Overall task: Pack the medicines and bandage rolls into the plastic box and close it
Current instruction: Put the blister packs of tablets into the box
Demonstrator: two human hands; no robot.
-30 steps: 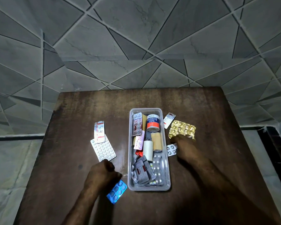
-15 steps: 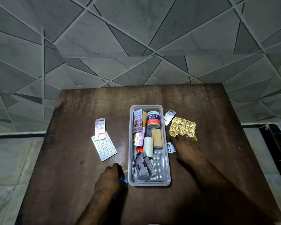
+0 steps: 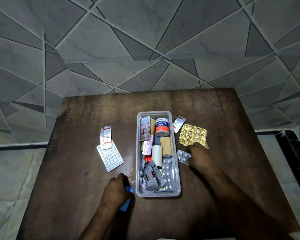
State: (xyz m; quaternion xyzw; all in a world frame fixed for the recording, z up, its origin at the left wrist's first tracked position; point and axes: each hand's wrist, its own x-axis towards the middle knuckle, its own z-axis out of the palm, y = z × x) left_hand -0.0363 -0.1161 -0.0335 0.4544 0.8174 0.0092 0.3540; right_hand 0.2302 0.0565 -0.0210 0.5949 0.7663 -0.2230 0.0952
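While left hand [image 3: 114,191] closes on blue strip [image 3: 126,198] near box [image 3: 177,170], slide it over the near-left rim; right hand [image 3: 200,160], grip unclear, touching gold strip [image 3: 193,137].

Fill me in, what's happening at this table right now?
A person is packing medicines into a clear plastic box on a brown wooden table. The left hand is closed on a blue blister pack beside the box. The right hand rests at the crumpled gold foil strip and a small silver blister strip. Three more strips lie outside; no lid is visible.
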